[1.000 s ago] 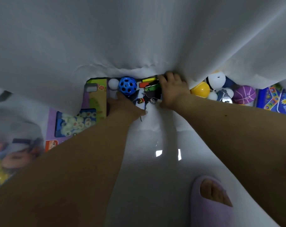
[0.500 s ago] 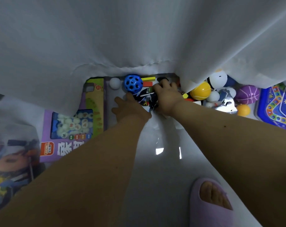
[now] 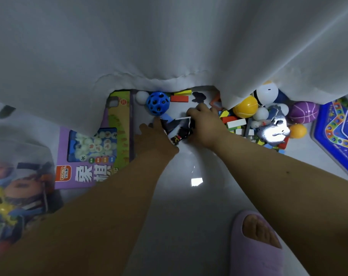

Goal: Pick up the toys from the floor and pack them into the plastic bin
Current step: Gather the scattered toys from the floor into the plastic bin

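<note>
Both my arms reach forward to a heap of toys on the pale floor, just under the hem of a white curtain [image 3: 169, 46]. My right hand [image 3: 205, 124] is closed around a dark black-and-white toy [image 3: 180, 129] with red and yellow marks. My left hand [image 3: 155, 136] lies beside the same toy, fingers spread, its fingertips near a blue holed ball [image 3: 157, 103]. A white ball [image 3: 142, 97], a red block [image 3: 179, 98] and a yellow ball [image 3: 245, 106] lie close by. The plastic bin [image 3: 12, 188] shows at the left edge, translucent, with toys inside.
A purple chess box [image 3: 91, 154] lies left of my hands. Right of them are loose coloured blocks [image 3: 234, 122], a grey plush animal [image 3: 273, 130], a purple ball [image 3: 303, 112], an orange ball [image 3: 297, 130] and a blue game board [image 3: 338, 134]. My slippered foot [image 3: 256, 244] stands at the bottom.
My right hand has drawn back from the curtain hem towards me with the dark toy in it. My left hand slid along beside it. More toys show on the right.
</note>
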`<action>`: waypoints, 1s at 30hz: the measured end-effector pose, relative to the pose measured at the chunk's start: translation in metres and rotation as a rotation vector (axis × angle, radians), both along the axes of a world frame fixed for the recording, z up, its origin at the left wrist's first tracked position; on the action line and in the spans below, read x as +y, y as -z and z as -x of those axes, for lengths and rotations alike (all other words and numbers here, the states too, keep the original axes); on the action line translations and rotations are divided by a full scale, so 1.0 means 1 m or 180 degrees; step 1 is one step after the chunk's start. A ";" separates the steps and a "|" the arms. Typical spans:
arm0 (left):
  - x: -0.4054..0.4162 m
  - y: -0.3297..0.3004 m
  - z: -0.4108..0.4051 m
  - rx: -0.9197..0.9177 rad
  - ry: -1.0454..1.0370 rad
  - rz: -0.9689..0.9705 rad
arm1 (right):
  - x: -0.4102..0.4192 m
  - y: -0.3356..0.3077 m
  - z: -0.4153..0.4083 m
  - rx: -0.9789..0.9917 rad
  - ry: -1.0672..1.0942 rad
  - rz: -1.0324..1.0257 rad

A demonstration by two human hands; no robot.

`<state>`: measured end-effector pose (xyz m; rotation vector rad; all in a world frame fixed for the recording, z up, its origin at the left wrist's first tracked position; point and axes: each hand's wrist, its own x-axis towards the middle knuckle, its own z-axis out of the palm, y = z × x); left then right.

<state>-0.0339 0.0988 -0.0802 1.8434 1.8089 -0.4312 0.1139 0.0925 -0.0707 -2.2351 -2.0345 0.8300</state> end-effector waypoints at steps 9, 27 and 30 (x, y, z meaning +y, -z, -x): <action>-0.022 -0.028 0.000 -0.3606 -0.3172 0.0371 | -0.009 -0.045 0.021 0.3195 0.2689 0.0477; -0.036 -0.039 0.034 -0.5514 -0.4363 0.2166 | -0.048 -0.051 0.071 0.0766 0.0573 -0.1059; -0.038 -0.035 0.046 -0.5150 -0.4679 0.1852 | -0.043 -0.029 0.044 0.0750 0.1238 -0.1103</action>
